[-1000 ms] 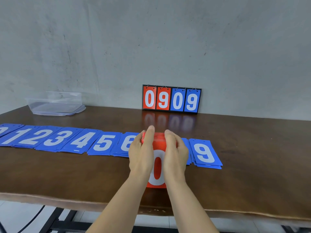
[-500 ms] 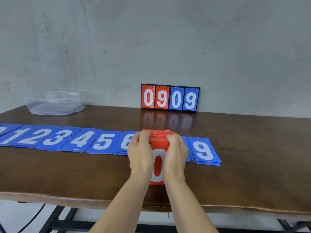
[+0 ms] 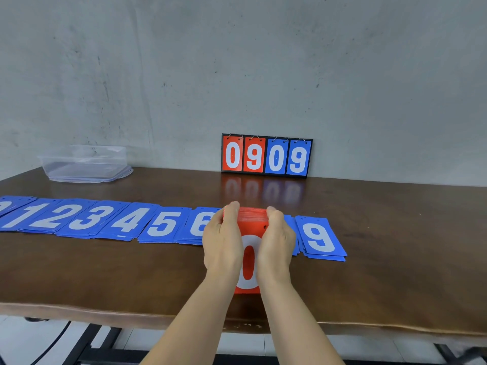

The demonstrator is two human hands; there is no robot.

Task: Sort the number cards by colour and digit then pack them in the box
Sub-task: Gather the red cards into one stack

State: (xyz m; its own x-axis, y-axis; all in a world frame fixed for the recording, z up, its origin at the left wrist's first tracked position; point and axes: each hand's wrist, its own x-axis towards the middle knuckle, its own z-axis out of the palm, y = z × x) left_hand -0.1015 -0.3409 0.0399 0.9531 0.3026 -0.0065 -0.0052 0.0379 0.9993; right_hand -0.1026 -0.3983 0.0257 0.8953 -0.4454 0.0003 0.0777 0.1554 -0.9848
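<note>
Gripping the red stack (image 3: 248, 262) by its sides with left hand (image 3: 222, 246) and right hand (image 3: 276, 246), near the front of the table (image 3: 105, 280). Likely squaring it: pressing evenly, tapping edges flush, sparing the blue row (image 3: 126, 219) behind. Packing later into the clear box (image 3: 87, 162), far left.

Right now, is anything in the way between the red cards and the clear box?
Nothing tall. Only the flat row of blue piles lies between the red stack and the clear box; lifted, the stack should pass over.

A red card stack (image 3: 251, 221) shows a white zero; blue cards (image 3: 163, 223) bear white digits; dark brown surface (image 3: 395, 259); clear box (image 3: 87, 159).
</note>
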